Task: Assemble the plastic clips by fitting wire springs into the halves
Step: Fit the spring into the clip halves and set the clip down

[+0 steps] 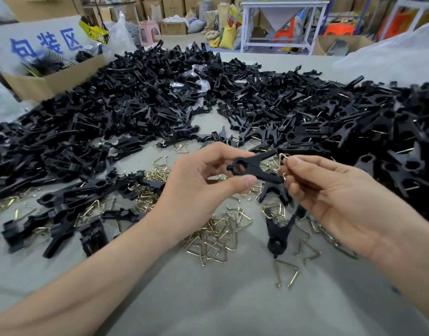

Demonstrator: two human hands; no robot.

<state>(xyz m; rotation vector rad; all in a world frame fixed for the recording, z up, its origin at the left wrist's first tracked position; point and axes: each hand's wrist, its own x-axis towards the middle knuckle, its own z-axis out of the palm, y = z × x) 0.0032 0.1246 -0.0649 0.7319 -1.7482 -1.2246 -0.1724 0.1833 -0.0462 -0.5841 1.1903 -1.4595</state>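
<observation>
My left hand [196, 180] pinches a pair of black plastic clip halves [253, 166] held together above the table, round jaw end to the left, tails spread to the right. My right hand [330, 190] pinches a brass wire spring [281, 163] between thumb and fingertips, right at the spread tail end of the halves. Loose triangular wire springs [216, 236] lie scattered on the grey table [208, 299] below my hands. An assembled black clip [277, 232] lies just under my right hand.
A big heap of black clip halves [148, 93] covers the far and left table. More black clips [390, 141] pile up on the right. A cardboard box [51, 81] stands at the back left. Clear plastic bags and warehouse cartons sit behind.
</observation>
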